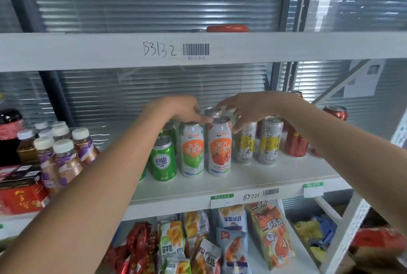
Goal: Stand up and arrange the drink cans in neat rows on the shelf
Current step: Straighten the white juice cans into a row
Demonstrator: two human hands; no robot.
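**Squaring the tall cans, centre of frame**

Reaching over the front row, I have both hands above the cans at the centre of the frame. My left hand (182,109) rests with fingers bent loosely, tips touching the rim of the grape can (192,149) and the can behind (212,112); it clamps nothing that I can see. My right hand (246,112) hangs with fingers spread and apart, tips just beside the top of the strawberry can (219,146), and holds nothing.

On the shelf (253,182) the cans stand upright: a green can (163,159) left of centre, the grape and strawberry cans side by side, two tea cans (255,144) to their right, and red cans (296,144) toward the right edge. The front row looks nearly even; the back row is mostly hidden by my hands.

To do this step well, I judge that I should steady each tall can by its rim, press lightly from both sides, and slide, not lift, so that neighbours touch and labels face forward. Tall, narrow cans tip easily; a push high up could topple one into the row behind. The green can sits slightly forward of the line and probably needs nudging back. Bottles (59,150) at the left of the frame are well apart from this work.
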